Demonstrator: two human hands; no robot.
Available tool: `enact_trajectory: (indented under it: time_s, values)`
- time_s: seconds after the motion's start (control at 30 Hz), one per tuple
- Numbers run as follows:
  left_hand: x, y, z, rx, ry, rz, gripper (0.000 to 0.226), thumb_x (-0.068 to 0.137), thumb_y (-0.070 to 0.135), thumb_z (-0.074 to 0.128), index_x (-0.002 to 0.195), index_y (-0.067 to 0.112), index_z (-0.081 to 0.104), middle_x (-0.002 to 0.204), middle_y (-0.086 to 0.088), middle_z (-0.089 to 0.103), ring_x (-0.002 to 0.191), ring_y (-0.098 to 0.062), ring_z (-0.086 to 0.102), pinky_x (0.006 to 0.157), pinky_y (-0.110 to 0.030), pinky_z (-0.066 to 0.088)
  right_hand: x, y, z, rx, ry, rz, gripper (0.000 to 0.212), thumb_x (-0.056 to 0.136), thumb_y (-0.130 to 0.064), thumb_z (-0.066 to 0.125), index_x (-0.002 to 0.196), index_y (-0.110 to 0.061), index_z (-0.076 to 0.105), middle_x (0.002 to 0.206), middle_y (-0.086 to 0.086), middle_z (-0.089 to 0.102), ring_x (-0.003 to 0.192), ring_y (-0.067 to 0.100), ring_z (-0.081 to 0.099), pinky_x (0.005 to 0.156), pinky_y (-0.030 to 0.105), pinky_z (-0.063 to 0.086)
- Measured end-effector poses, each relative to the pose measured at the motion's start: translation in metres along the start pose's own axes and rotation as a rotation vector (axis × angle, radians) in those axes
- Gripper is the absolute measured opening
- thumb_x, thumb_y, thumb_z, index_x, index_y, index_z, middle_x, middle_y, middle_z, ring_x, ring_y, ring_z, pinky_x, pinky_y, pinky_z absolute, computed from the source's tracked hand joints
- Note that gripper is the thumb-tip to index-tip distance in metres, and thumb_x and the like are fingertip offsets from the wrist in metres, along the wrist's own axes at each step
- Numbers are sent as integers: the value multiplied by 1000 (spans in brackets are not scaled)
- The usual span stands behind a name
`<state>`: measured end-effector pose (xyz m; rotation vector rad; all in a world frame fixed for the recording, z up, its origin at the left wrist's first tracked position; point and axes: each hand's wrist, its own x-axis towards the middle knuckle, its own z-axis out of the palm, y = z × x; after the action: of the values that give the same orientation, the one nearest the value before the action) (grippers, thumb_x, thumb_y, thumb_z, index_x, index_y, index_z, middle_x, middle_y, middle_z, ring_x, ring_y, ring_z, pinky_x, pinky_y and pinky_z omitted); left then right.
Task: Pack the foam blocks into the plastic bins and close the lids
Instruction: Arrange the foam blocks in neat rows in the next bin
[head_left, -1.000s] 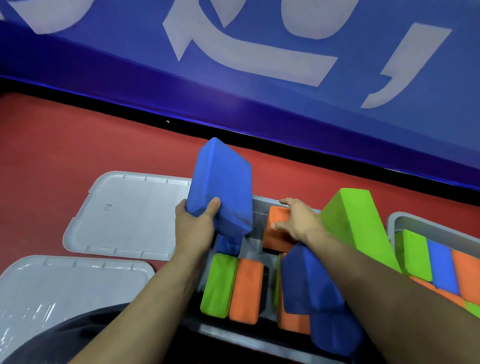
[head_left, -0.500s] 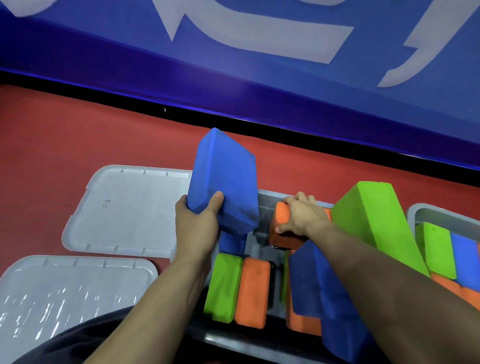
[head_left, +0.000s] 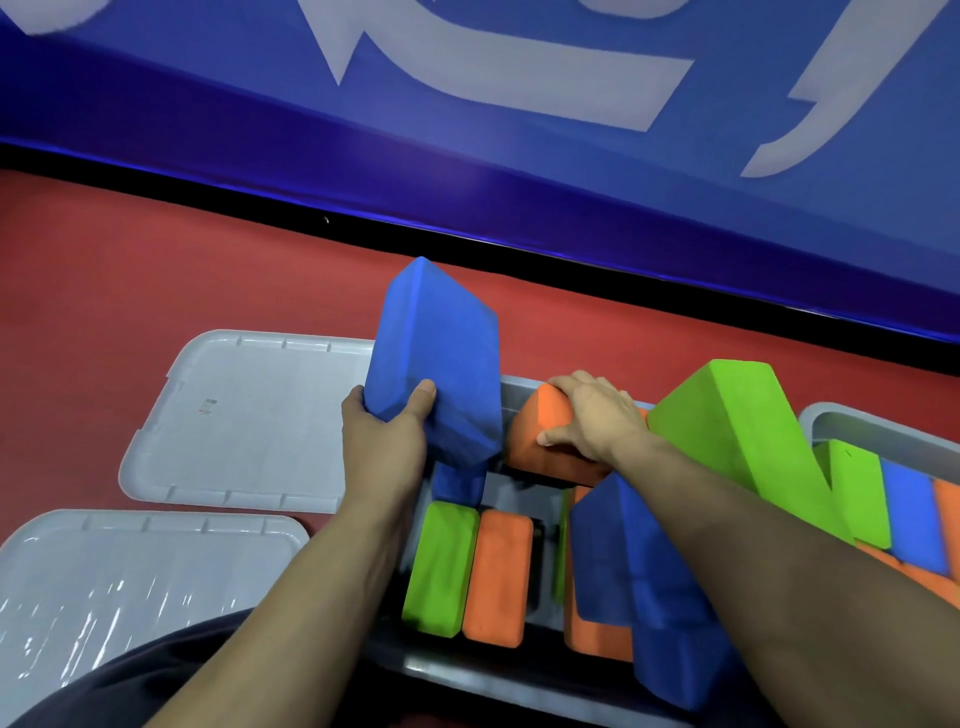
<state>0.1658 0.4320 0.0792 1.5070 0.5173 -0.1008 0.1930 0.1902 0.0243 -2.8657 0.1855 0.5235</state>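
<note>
My left hand (head_left: 387, 434) grips the lower corner of a large blue foam block (head_left: 436, 358), held tilted above the near bin's back left. My right hand (head_left: 592, 415) grips an orange block (head_left: 543, 436) lifted at the back of that grey bin (head_left: 511, 387). Inside the bin a green block (head_left: 441, 566) and an orange block (head_left: 498, 577) stand side by side. A dark blue block (head_left: 639, 582) leans under my right forearm. A big green block (head_left: 748, 431) leans on the bin's right edge.
Two grey lids lie on the red floor at left, one farther (head_left: 249, 415) and one nearer (head_left: 130, 577). A second bin (head_left: 852, 415) at right holds several green, blue and orange blocks. A blue wall with white lettering runs along the back.
My right hand has closed round the orange block and raised its end. My left hand keeps the blue block, shifted slightly lower over the bin.
</note>
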Motion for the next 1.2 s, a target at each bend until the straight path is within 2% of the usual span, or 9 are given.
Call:
enact_trajectory:
  time_s: [0.13, 0.23, 0.4, 0.63, 0.77, 0.93, 1.0, 1.1, 1.2]
  values:
    - [-2, 3, -1, -18, 6, 9, 47, 86, 31, 77, 126, 15, 57, 113, 1, 72, 98, -15, 72, 84, -35, 61, -5, -10, -3, 109, 31, -4, 92, 74, -53, 83, 151, -27, 40, 144, -2, 48, 132, 29, 44, 107, 45, 41]
    - [-2, 7, -2, -43, 20, 21, 45, 88, 28, 76, 126, 13, 57, 114, -1, 71, 94, -11, 72, 75, -27, 60, -10, -12, -3, 139, 50, 0, 93, 74, -52, 84, 152, -25, 39, 144, -1, 47, 132, 28, 44, 108, 44, 41]
    - [1, 15, -3, -91, 25, 70, 43, 91, 24, 73, 129, 13, 56, 114, 3, 70, 73, 10, 67, 56, -6, 50, -13, -12, -7, 200, 85, -2, 92, 76, -50, 83, 152, -24, 39, 145, -1, 47, 133, 26, 44, 109, 42, 39]
    - [3, 16, -4, -99, 43, 80, 42, 92, 22, 73, 129, 9, 56, 112, 1, 69, 68, 11, 66, 53, -6, 47, -11, -20, -18, 418, 185, 53, 89, 76, -50, 83, 149, -20, 43, 141, 2, 51, 132, 27, 49, 109, 40, 40]
    - [3, 17, -5, -99, 61, 67, 44, 91, 24, 74, 129, 12, 55, 115, 1, 69, 78, 5, 66, 53, -5, 47, -16, -27, -20, 424, 193, 72, 94, 75, -52, 84, 151, -24, 37, 144, 4, 48, 134, 28, 47, 110, 41, 40]
    - [2, 19, -5, -61, 77, 90, 49, 90, 25, 74, 132, 14, 53, 115, 4, 68, 83, 5, 65, 56, -6, 49, -23, -33, -32, 320, 143, 82, 99, 78, -56, 79, 157, -27, 27, 148, 7, 40, 138, 34, 42, 113, 45, 39]
    - [2, 21, -5, -38, 93, 99, 51, 89, 27, 75, 133, 15, 52, 117, 4, 67, 93, -2, 67, 67, -13, 52, -27, -35, -40, 325, 141, 98, 96, 78, -55, 79, 155, -26, 29, 147, 8, 40, 137, 34, 44, 112, 45, 39]
    - [3, 22, -5, -17, 131, 105, 59, 84, 34, 77, 134, 17, 51, 121, 3, 66, 105, -16, 67, 90, -35, 56, -31, -36, -51, 416, 179, 145, 91, 78, -53, 81, 150, -22, 35, 143, 10, 42, 132, 34, 49, 111, 44, 41]
    - [1, 24, -5, -24, 142, 97, 60, 85, 36, 77, 136, 17, 50, 122, 3, 65, 107, -17, 66, 92, -35, 54, -40, -41, -53, 481, 239, 174, 87, 78, -49, 82, 146, -18, 37, 140, 9, 42, 131, 34, 49, 111, 42, 40]
